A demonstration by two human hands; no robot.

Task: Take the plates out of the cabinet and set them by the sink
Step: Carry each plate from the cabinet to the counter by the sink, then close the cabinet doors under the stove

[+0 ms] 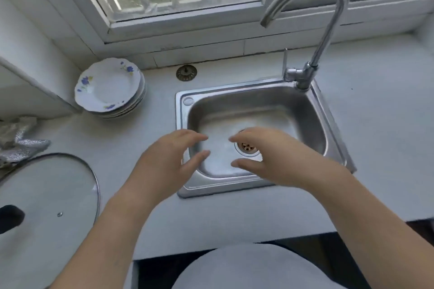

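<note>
A stack of white plates (109, 87) with blue flower prints stands on the grey counter, to the left of the steel sink (328, 124) and under the window. My left hand (164, 159) hovers over the sink's front left corner, fingers loosely spread and holding nothing. My right hand (270, 157) hangs over the sink basin near the drain (246, 146), fingers relaxed, also holding nothing. Both hands face each other, a small gap between them. No cabinet shelf shows in this view.
A glass pot lid (47, 195) lies on the counter at the left front, with a crumpled cloth (18, 141) behind it. A sink strainer plug (186, 73) sits near the back wall. The curved faucet (312, 30) rises at the sink's back right.
</note>
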